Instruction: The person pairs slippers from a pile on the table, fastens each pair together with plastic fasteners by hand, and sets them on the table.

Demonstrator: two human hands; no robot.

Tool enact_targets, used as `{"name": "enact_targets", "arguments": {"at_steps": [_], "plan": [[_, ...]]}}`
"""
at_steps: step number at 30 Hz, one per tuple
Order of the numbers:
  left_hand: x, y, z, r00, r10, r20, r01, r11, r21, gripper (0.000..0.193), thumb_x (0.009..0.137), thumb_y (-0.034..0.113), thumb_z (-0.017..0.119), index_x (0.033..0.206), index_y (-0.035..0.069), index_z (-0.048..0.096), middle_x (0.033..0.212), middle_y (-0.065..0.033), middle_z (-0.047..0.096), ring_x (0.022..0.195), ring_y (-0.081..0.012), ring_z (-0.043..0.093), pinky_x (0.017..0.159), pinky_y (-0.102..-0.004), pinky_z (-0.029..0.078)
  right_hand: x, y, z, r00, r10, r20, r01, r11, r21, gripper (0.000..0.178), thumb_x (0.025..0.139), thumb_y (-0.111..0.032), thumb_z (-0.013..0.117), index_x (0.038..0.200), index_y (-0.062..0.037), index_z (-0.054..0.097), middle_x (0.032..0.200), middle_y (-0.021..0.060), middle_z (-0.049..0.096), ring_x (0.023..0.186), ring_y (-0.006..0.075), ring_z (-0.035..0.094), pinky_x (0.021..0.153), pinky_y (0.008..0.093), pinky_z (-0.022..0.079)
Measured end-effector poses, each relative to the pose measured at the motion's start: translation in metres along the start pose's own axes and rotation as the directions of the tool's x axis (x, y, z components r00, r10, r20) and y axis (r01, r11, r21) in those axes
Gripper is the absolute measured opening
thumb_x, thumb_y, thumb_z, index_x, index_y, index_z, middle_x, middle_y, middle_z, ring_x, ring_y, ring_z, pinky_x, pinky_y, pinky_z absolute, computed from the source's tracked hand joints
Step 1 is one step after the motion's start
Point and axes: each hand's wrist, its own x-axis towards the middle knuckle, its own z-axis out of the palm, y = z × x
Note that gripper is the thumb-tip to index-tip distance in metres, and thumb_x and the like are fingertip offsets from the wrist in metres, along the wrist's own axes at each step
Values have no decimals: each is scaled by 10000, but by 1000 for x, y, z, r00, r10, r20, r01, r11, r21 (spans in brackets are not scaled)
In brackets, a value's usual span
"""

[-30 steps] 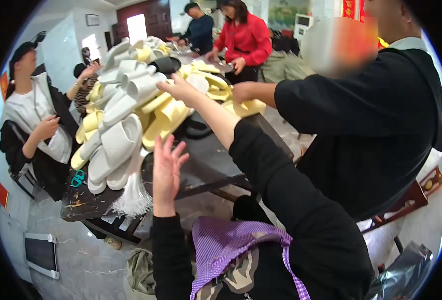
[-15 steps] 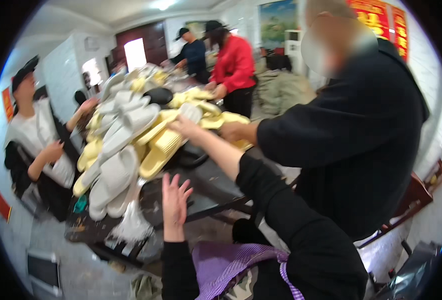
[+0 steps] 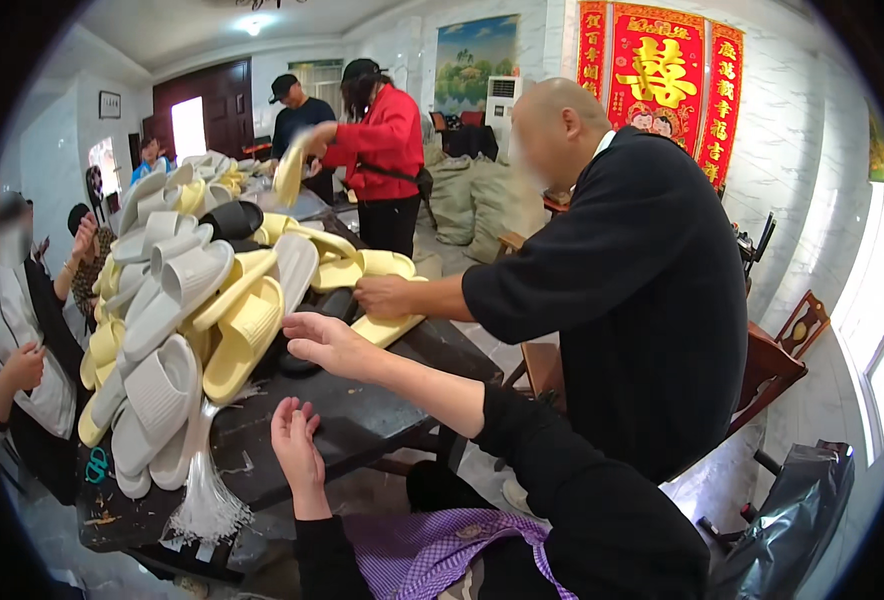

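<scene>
A large heap of grey and yellow slippers covers the dark table (image 3: 362, 410) in front of me. My right hand (image 3: 334, 345) hovers by the heap's near right side, fingers stretched out and nothing in them. Closest to it are a yellow slipper (image 3: 245, 340) and a black slipper (image 3: 307, 355), the latter partly hidden. My left hand (image 3: 297, 452) is raised at the table's near edge, empty, with its fingers loosely bent and apart. Beside it, a bundle of thin clear plastic strands (image 3: 207, 500) hangs over the edge, near a grey slipper (image 3: 157, 405).
At my right a person in black (image 3: 642, 300) reaches across, one hand (image 3: 387, 297) on a yellow slipper. A person in red (image 3: 387, 150) holds another yellow slipper (image 3: 290, 172). A teal looped object (image 3: 96, 465) lies at the table's left corner. Sacks (image 3: 482, 200) stand behind.
My right hand has drawn back from the yellow slippers. My left hand's fingers have bent a little. The view has swung right, and the person in red has lifted a yellow slipper.
</scene>
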Motion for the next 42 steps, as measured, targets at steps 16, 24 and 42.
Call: {"name": "enact_targets", "arguments": {"at_steps": [16, 24, 42], "plan": [[-7, 2, 8, 1000, 21, -18, -21, 1000, -2, 269, 901, 28, 491, 1159, -49, 493, 1137, -115, 533, 1027, -187, 544, 804, -296, 491, -72, -187, -63, 680, -710, 183, 718, 695, 30, 476, 805, -84, 565, 1217, 116, 436, 941, 191, 621, 789, 228, 630, 728, 304, 488], [-13, 0, -10, 998, 38, -46, -33, 995, 90, 283, 896, 9, 476, 1172, -59, 486, 1133, -123, 537, 1036, -189, 541, 816, -300, 491, -57, -190, -46, 618, -722, 311, 736, 670, 97, 461, 810, -76, 551, 1213, 115, 439, 953, 190, 620, 789, 221, 628, 727, 300, 489], [3, 2, 6, 992, 108, 61, -114, 987, 116, 267, 903, 54, 507, 1144, -61, 506, 1089, -122, 559, 1000, -178, 553, 812, -295, 492, -84, -158, -17, 847, -503, 172, 433, 840, 327, 429, 820, -59, 521, 1204, 115, 445, 979, 186, 617, 788, 206, 625, 725, 292, 492]]}}
